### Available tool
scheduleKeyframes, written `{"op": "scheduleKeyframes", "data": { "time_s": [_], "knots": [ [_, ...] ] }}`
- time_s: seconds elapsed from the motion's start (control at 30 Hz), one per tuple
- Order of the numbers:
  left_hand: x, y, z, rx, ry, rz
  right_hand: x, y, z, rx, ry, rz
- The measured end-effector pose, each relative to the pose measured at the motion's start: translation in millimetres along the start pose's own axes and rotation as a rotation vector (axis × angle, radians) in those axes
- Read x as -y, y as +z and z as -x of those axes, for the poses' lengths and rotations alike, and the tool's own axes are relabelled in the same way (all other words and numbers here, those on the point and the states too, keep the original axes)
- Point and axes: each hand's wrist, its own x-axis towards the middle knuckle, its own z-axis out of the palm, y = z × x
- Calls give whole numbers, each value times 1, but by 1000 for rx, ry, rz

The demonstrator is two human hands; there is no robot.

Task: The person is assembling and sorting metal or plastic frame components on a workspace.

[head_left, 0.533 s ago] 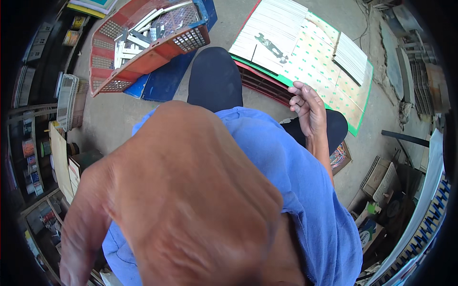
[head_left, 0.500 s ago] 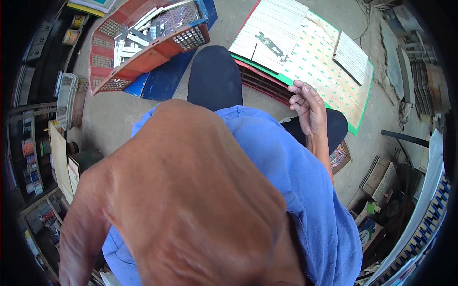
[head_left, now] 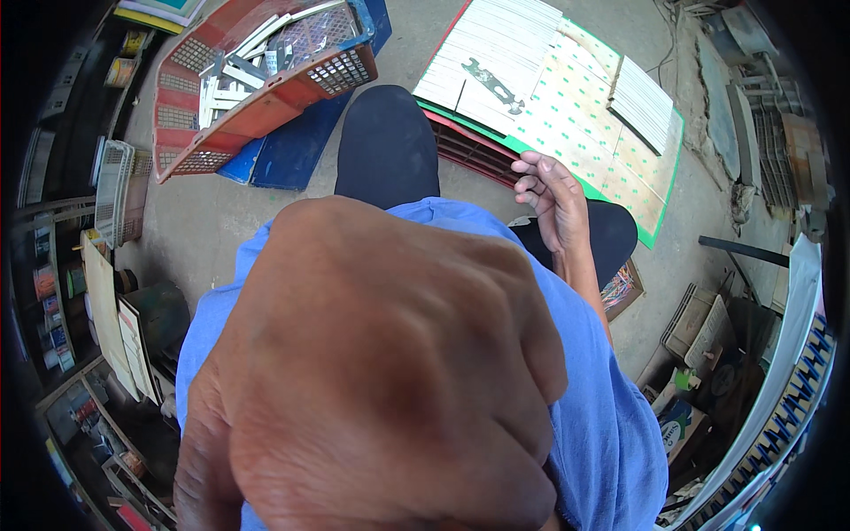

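Note:
My left hand (head_left: 381, 363) fills the middle of the view, very close, its back and knuckles toward me. Its fingers bend away out of sight, so whatever they might hold is hidden. Palm up, my right hand (head_left: 558, 203) is raised over my right knee with loosely curled fingers apart and nothing in them. It is nearest to the low worktop (head_left: 580, 119) with green edges and a green-dotted surface. A flat metal wrench (head_left: 493, 86) lies on white strips (head_left: 496, 40) at that worktop's left part. Another stack of white strips (head_left: 642, 102) lies at its right.
A red plastic basket (head_left: 266, 119) with white and grey pieces tilts on a blue support (head_left: 297, 146) at the far left. Shelves with spools (head_left: 49, 292) line the left side. A box of colourful thin pieces (head_left: 622, 290) sits by my right knee. Spiral-bound sheets (head_left: 779, 389) stand at right.
My left hand has turned and shifted right and down, its knuckles now bulging more. My right hand keeps its loose curl. The whole view has shifted slightly.

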Motion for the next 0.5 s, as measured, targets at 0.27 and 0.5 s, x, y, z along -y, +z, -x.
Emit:
{"op": "scheduleKeyframes", "data": {
  "time_s": [0.27, 0.5],
  "knots": [
    [-19, 7, -19, -110, -28, -21, -3, 13, -1, 62, 42, 64],
    [-40, -5, -6, -190, -66, 126, -8, 20, -7, 44, 60, 131]
  ]
}}
